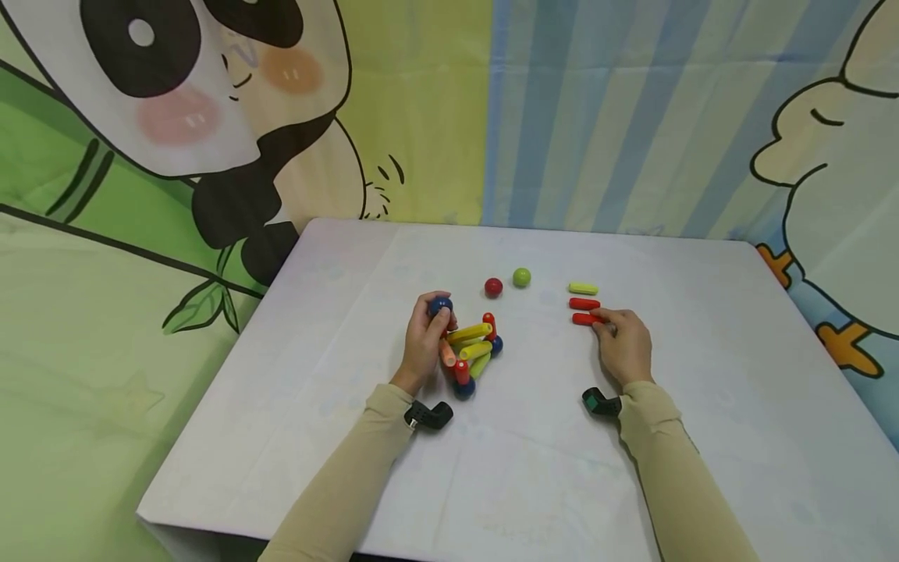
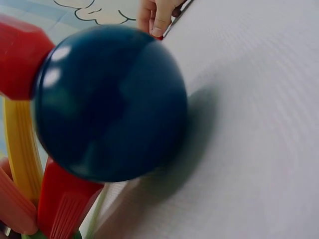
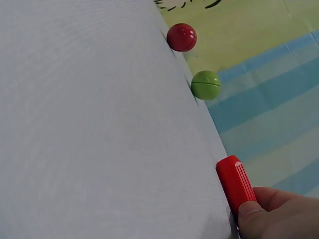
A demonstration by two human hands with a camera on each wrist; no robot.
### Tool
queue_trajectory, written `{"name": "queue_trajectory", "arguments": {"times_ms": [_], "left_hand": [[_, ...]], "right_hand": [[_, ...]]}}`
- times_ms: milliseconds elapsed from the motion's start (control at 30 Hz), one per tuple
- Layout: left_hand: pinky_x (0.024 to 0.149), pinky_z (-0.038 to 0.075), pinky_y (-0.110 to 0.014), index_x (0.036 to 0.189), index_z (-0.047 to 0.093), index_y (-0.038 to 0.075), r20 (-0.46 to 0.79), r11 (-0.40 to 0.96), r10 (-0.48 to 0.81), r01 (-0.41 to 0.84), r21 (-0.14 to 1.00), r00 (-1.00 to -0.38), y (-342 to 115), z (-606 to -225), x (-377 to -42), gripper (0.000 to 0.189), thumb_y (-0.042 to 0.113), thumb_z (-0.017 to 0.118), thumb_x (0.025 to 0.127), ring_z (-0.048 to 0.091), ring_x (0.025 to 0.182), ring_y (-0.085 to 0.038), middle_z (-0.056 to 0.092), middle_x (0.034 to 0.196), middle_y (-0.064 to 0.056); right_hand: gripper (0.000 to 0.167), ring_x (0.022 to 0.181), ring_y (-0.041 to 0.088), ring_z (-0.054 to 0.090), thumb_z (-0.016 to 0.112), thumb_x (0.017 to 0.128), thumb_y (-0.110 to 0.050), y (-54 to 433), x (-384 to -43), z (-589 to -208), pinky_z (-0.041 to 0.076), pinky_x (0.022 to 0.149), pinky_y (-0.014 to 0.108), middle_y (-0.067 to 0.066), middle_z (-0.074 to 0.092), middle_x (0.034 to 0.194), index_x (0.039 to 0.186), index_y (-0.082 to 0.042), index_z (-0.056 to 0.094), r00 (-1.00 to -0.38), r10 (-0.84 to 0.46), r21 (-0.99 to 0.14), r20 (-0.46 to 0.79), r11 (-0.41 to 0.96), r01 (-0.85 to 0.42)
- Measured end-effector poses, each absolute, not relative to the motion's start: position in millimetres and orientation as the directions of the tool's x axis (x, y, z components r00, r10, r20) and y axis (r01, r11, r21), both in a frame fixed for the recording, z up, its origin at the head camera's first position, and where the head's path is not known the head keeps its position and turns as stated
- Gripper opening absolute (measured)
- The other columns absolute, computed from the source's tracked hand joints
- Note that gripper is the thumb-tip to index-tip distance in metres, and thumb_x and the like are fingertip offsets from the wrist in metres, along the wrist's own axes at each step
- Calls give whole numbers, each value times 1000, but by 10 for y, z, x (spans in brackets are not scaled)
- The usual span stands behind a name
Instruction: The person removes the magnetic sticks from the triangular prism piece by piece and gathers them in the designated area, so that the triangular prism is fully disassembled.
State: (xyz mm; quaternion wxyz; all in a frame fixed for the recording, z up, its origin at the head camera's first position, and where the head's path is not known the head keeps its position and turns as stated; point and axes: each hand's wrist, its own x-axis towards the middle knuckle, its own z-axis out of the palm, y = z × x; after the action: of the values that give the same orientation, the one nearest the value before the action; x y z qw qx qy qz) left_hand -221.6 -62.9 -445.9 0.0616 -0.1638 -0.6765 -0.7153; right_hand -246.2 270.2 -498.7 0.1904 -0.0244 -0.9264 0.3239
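Observation:
My left hand [image 1: 420,343] grips a construction of balls and rods at its upper left, with the thumb by a blue ball [image 1: 440,304]. Yellow rods [image 1: 470,333], red rods [image 1: 461,371] and an orange rod [image 1: 446,353] join there with more blue balls [image 1: 463,388]. Close up in the left wrist view is a glossy blue ball [image 2: 109,104] with red rods fixed to it. Farther right, my right hand [image 1: 625,343] pinches the end of a red rod [image 3: 236,180] lying on the table; its fingers are partly hidden.
Beyond the held red rod lie another red rod [image 1: 584,304] and a yellow-green rod [image 1: 583,288]. A red ball [image 1: 494,288] and a green ball [image 1: 522,277] rest behind the construction. The white table [image 1: 520,468] ends at a printed cloth backdrop [image 1: 597,117].

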Motion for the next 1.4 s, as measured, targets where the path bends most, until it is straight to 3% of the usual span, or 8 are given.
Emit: {"name": "queue_trajectory", "arguments": {"times_ms": [167,400,633,800,967,1133,1267,1400], "left_hand": [[91,44,-55,135,36,-10,312,-90,142,301,949,-940,-632,-4448,-2209,35,7,38,104,46,96,-51,45,104,-38],[91,43,-59,134,38,-13,305,-81,134,296,952,-943,-646,-4446,-2200,36,7,39,104,48,93,-47,48,102,-36],[89,48,-24,132,44,-7,281,-26,121,280,960,-952,-657,-4627,-2300,39,9,55,98,57,91,-15,58,101,-14],[94,46,-26,125,48,-6,225,19,144,230,973,-964,-649,-4828,-2419,36,9,61,95,60,97,-17,63,105,-15],[96,46,-32,120,54,-2,170,48,170,180,982,-971,-637,-4885,-2441,31,13,62,94,60,98,-21,63,110,-17],[93,47,-32,113,60,1,168,101,187,189,977,-968,-631,-4889,-2435,25,15,63,93,59,98,-21,64,113,-18],[92,47,-31,111,62,0,173,105,210,198,975,-962,-634,-4894,-2427,23,13,65,93,60,97,-21,66,111,-20],[93,47,-32,112,62,-2,186,96,224,212,973,-957,-636,-4891,-2427,25,14,65,93,60,99,-23,66,111,-21]], "right_hand": [[25,83,31,51,64,93,-4,2688,-2474,-4964,36,71,39,21,60,106,118,-4,70,-916,172,-588,363,804,-82],[28,85,29,49,63,94,-6,2664,-2477,-4957,35,72,36,17,60,113,121,-6,68,-911,251,-622,327,783,-7],[18,92,32,55,63,92,-6,2451,-2358,-4932,42,79,42,15,60,106,107,-2,71,-850,287,-672,441,734,-100],[16,79,21,53,65,89,0,2109,-2238,-4891,40,68,30,9,63,97,102,-5,73,-831,147,-647,536,705,-292],[22,73,12,51,66,88,1,1788,-2129,-4817,42,61,22,4,65,99,107,-9,72,-848,-31,-648,528,631,-426],[38,84,18,56,68,88,1,1588,-2093,-4746,52,68,30,5,64,116,124,-10,64,-852,-154,-657,500,573,-490],[55,99,27,57,64,90,3,1469,-2127,-4693,54,78,37,7,57,134,141,-12,51,-844,-258,-645,469,553,-527],[57,104,30,57,64,89,5,1386,-2169,-4649,53,81,38,7,59,132,142,-13,50,-832,-301,-619,465,562,-549]]}}
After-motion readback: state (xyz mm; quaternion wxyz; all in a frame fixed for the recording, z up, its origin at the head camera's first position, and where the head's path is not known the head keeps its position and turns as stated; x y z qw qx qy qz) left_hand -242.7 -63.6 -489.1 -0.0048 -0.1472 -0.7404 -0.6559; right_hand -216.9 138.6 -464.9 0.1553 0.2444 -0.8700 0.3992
